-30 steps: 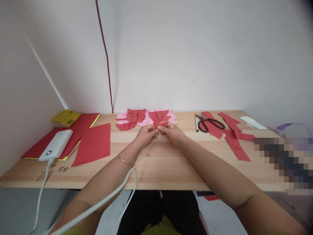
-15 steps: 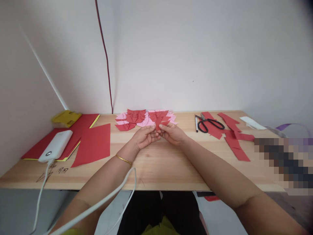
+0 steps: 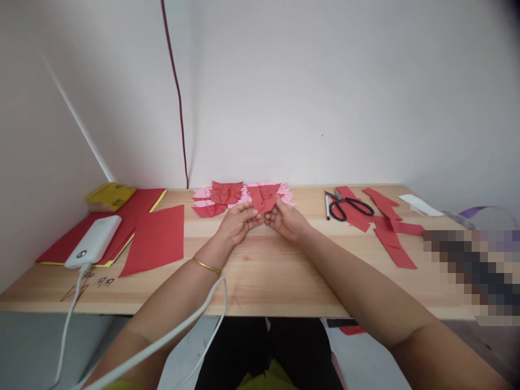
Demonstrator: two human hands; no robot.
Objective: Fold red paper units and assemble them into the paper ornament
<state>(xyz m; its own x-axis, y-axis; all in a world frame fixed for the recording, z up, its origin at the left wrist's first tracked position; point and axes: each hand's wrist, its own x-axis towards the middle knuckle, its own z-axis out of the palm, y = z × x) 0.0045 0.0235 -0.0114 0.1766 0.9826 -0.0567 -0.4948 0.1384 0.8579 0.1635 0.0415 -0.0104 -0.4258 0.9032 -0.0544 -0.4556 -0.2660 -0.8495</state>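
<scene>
Both my hands meet over the middle of the wooden table (image 3: pixel 260 276). My left hand (image 3: pixel 236 223) and my right hand (image 3: pixel 285 221) pinch a small folded red paper piece (image 3: pixel 265 201) between their fingertips, held just above the tabletop. Right behind it lies a pile of folded red and pink paper shapes (image 3: pixel 227 196) against the wall. A gold bangle circles my left wrist.
Red paper sheets (image 3: pixel 156 238) and a white power bank (image 3: pixel 94 240) with a cable lie at the left, beside a yellow box (image 3: pixel 109 196). Black scissors (image 3: pixel 349 205), a pen (image 3: pixel 326 206) and red paper strips (image 3: pixel 390 233) are at the right.
My fingers have shifted on the red paper piece, which now stands up a little higher and shows more between the two hands. The hands stay in the same spot.
</scene>
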